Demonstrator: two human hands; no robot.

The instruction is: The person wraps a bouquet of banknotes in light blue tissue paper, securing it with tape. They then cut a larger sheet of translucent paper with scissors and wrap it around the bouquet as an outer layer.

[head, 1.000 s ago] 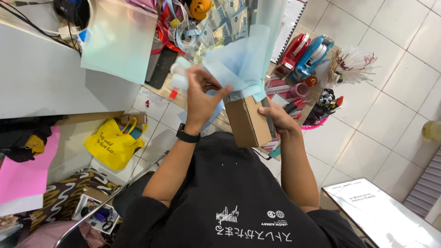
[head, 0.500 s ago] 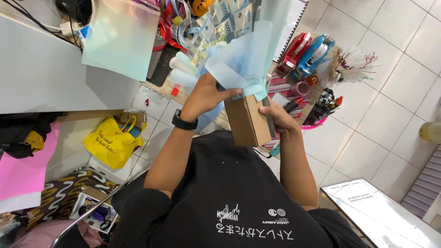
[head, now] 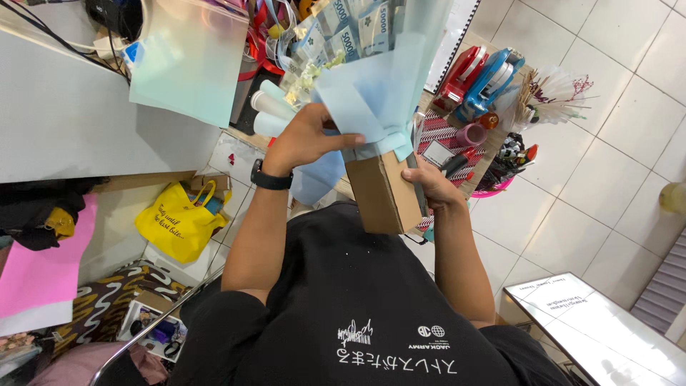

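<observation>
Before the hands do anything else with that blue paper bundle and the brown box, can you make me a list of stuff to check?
1. Left hand gripping the blue paper where it gathers: ok.
2. Right hand holding the side of the brown box: ok.
3. Paper sitting on top of the box, touching it: ok.
4. Banknotes tucked inside the paper, none falling out: ok.
5. Box closed at the bottom: cannot tell, that end is hidden.
6. Room around the bundle: not ok, the red and blue tools and a spare blue sheet sit close by.
</observation>
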